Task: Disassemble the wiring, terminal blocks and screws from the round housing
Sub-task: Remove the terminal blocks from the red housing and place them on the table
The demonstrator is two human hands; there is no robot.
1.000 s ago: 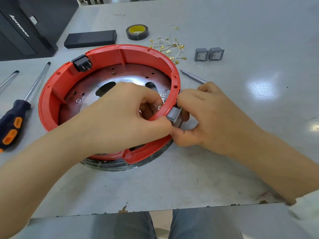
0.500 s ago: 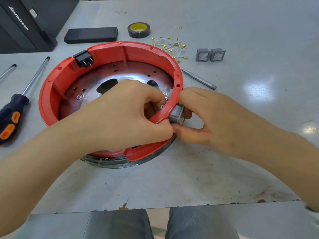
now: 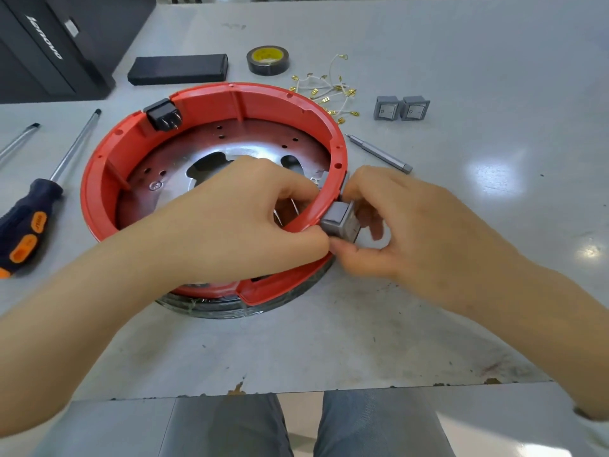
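The round red housing [image 3: 204, 103] lies open side up on the grey table, a metal plate [image 3: 250, 143] inside it. A grey switch block [image 3: 339, 221] sticks out of the housing's right wall. My right hand [image 3: 405, 232] pinches that block from outside. My left hand [image 3: 244, 219] reaches inside the rim and presses on the wall behind the block, thumb over the rim. A second grey block [image 3: 324, 176] sits in the wall just above. A black socket [image 3: 163, 115] is mounted at the far left wall.
Two removed grey switches [image 3: 401, 108] and a heap of white wires with brass terminals [image 3: 329, 90] lie beyond the housing. A small grey driver [image 3: 379, 153], black tape roll [image 3: 267, 60], black box [image 3: 178, 69] and screwdrivers [image 3: 36, 206] lie around.
The grey switch block has come further out of the housing wall as my right hand pulls it outward. My left hand stays inside the rim.
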